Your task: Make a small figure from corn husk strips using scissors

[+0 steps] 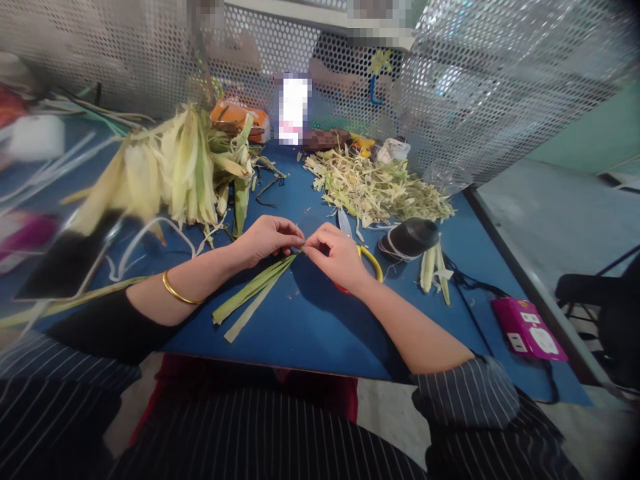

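Observation:
My left hand [273, 239] and my right hand [337, 257] meet over the blue table, fingertips pinched together. Between them is the gathered upper end of some green corn husk strips [257, 287]; their loose ends spread down toward the table's front edge. Whether a thread also lies in the fingertips is too small to tell. Partly hidden under my right hand is a pair of scissors [374, 262] with yellow and red handles, its blade pointing away. To the right, a black cone of thread [407, 240] lies tilted on the table.
Corn husks [175, 167] are heaped at the back left, shredded husk [375, 183] at the back right. A phone [67, 260] lies on the left beside a white cable. A purple power socket box [529, 328] sits at right. Perforated metal panels [450, 87] edge the table.

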